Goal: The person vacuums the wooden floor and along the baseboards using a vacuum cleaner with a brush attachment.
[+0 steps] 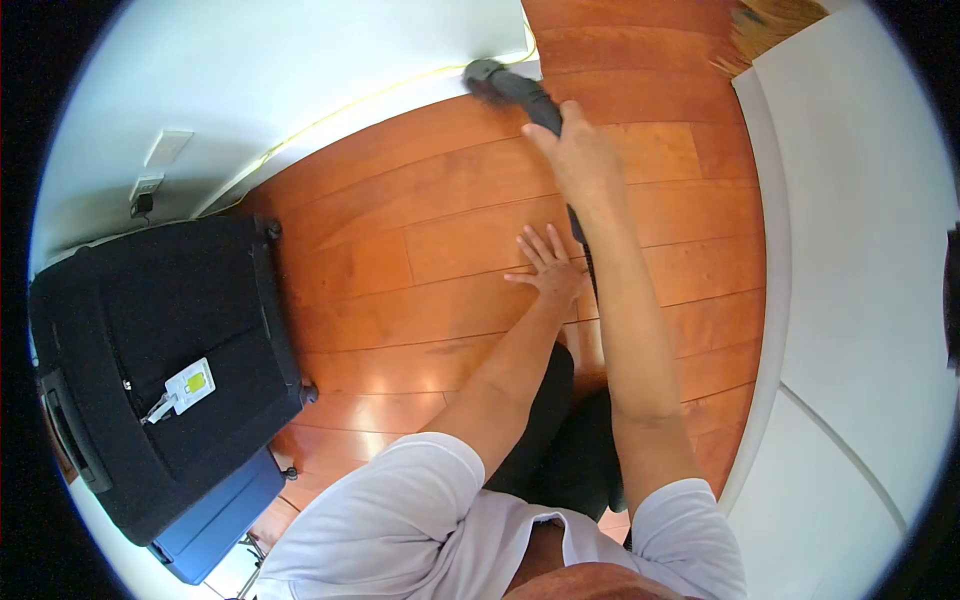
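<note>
My right hand (588, 165) is wrapped round a black vacuum cleaner handle (540, 107). Its rounded brush head (487, 80), blurred, is at the white baseboard near the wall's corner. From the rear end of the handle a dark hose or cord (588, 262) runs back under my right forearm. My left hand (549, 267) lies flat on the wooden floor (460, 235) with its fingers spread, holding nothing. A thin yellow cable (370, 97) follows the top of the baseboard.
On the left lies a black suitcase (190, 300) with a white tag (190, 386), beside a blue case (225, 515). A plug sits in a wall outlet (147, 187). White cabinet fronts (850, 250) border the right side. Straw-like bristles (775, 30) show at top right.
</note>
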`<control>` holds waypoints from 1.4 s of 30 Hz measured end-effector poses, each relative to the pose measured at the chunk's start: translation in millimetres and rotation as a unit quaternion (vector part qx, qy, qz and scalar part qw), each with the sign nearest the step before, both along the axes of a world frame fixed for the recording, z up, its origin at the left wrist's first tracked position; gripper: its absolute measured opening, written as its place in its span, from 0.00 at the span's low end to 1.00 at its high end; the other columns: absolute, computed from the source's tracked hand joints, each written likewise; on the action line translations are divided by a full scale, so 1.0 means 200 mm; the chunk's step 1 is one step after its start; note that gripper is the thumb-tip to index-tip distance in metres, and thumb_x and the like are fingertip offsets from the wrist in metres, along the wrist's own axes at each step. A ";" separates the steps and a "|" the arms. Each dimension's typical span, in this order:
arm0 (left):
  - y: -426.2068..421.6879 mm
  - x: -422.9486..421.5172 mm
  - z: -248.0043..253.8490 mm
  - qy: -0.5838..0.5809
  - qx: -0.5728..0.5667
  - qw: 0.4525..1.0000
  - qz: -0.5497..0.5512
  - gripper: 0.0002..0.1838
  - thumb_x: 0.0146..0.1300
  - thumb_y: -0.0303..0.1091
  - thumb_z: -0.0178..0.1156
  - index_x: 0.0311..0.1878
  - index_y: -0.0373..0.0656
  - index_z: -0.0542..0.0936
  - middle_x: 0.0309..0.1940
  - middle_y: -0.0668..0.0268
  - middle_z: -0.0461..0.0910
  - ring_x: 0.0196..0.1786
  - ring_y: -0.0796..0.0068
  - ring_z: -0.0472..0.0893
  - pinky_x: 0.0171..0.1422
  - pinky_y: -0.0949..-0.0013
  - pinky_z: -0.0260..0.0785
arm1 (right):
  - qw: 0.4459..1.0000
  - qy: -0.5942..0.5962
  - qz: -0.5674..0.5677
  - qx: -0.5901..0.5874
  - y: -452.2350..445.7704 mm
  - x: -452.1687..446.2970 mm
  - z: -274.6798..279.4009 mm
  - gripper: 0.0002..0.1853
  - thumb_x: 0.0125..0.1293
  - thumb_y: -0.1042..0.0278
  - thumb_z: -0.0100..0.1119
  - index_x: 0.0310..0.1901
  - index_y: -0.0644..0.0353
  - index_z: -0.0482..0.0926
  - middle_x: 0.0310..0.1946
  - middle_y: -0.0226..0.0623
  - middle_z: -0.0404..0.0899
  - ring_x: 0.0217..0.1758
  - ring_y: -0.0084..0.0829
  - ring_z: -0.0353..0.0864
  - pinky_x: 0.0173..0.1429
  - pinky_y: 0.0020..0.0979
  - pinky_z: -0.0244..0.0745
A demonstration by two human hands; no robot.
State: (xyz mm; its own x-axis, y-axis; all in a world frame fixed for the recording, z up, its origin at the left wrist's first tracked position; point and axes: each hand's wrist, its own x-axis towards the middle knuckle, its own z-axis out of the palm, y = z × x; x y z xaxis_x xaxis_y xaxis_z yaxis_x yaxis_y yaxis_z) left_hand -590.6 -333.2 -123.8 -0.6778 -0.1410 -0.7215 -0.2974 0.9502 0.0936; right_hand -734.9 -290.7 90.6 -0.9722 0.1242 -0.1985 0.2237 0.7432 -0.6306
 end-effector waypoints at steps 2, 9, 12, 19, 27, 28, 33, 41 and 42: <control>0.00 0.00 -0.04 -0.005 -0.028 0.999 -0.021 0.65 0.57 0.73 0.58 0.80 0.51 0.26 0.76 0.48 0.09 0.78 0.43 0.12 0.58 0.05 0.27 | 0.999 0.001 -0.018 -0.031 0.00 0.01 -0.07 0.27 0.66 0.46 0.61 0.50 0.65 0.74 0.33 0.56 0.82 0.38 0.53 0.83 0.42 0.48 0.77; -0.01 -0.03 0.15 -0.023 0.032 0.999 0.019 0.73 0.48 0.79 0.61 0.80 0.47 0.29 0.77 0.44 0.13 0.78 0.40 0.14 0.55 0.04 0.22 | 0.976 0.067 -0.196 -0.064 0.40 0.09 -0.18 0.29 0.64 0.45 0.64 0.50 0.67 0.76 0.24 0.43 0.78 0.19 0.35 0.78 0.28 0.39 0.75; 0.00 -0.01 0.11 0.004 0.029 0.999 0.021 0.76 0.43 0.81 0.62 0.80 0.46 0.30 0.78 0.43 0.15 0.78 0.39 0.15 0.54 0.04 0.21 | 0.968 -0.128 -0.203 -0.077 0.45 0.05 -0.17 0.29 0.67 0.42 0.59 0.50 0.64 0.75 0.41 0.61 0.83 0.46 0.61 0.83 0.50 0.53 0.76; 0.01 0.11 -0.28 0.191 -0.117 0.975 -0.018 0.71 0.47 0.75 0.64 0.81 0.49 0.31 0.78 0.45 0.15 0.79 0.40 0.16 0.57 0.04 0.26 | 0.990 -0.096 -0.063 -0.085 0.01 0.11 -0.48 0.28 0.67 0.43 0.59 0.56 0.61 0.73 0.41 0.59 0.84 0.47 0.57 0.84 0.51 0.54 0.76; -0.01 0.15 -0.38 0.389 -0.177 0.900 -0.081 0.75 0.42 0.80 0.64 0.81 0.48 0.32 0.80 0.43 0.24 0.80 0.40 0.21 0.59 0.06 0.23 | 0.994 -0.063 0.058 -0.064 -0.07 0.11 -0.55 0.27 0.66 0.43 0.59 0.56 0.57 0.73 0.40 0.57 0.84 0.47 0.55 0.84 0.50 0.53 0.77; 0.00 0.11 -0.25 0.264 -0.119 0.956 -0.050 0.74 0.44 0.80 0.62 0.81 0.49 0.32 0.79 0.44 0.21 0.80 0.41 0.20 0.59 0.06 0.24 | 0.996 -0.082 0.028 -0.035 0.07 0.13 -0.57 0.28 0.66 0.42 0.58 0.56 0.58 0.74 0.40 0.58 0.83 0.47 0.55 0.84 0.50 0.52 0.77; 0.00 -0.03 0.13 -0.002 0.002 1.000 0.014 0.72 0.48 0.80 0.59 0.80 0.49 0.28 0.78 0.46 0.13 0.79 0.42 0.14 0.59 0.06 0.26 | 0.979 -0.040 -0.196 -0.050 0.70 0.37 -0.55 0.32 0.66 0.43 0.61 0.60 0.64 0.72 0.42 0.61 0.83 0.46 0.55 0.85 0.48 0.49 0.78; -0.06 0.06 0.02 0.068 0.037 0.997 -0.025 0.72 0.48 0.73 0.67 0.81 0.49 0.30 0.78 0.45 0.14 0.79 0.41 0.16 0.59 0.06 0.30 | 0.993 -0.085 -0.078 0.019 0.27 0.78 -0.57 0.28 0.60 0.55 0.65 0.58 0.61 0.73 0.39 0.58 0.84 0.45 0.58 0.84 0.51 0.52 0.78; -0.10 0.08 0.00 0.070 0.053 0.995 -0.050 0.71 0.49 0.71 0.68 0.81 0.49 0.31 0.78 0.44 0.14 0.80 0.42 0.17 0.60 0.07 0.32 | 0.992 -0.101 -0.066 0.022 0.30 0.80 -0.54 0.29 0.61 0.54 0.65 0.59 0.62 0.72 0.39 0.58 0.84 0.45 0.58 0.83 0.51 0.52 0.78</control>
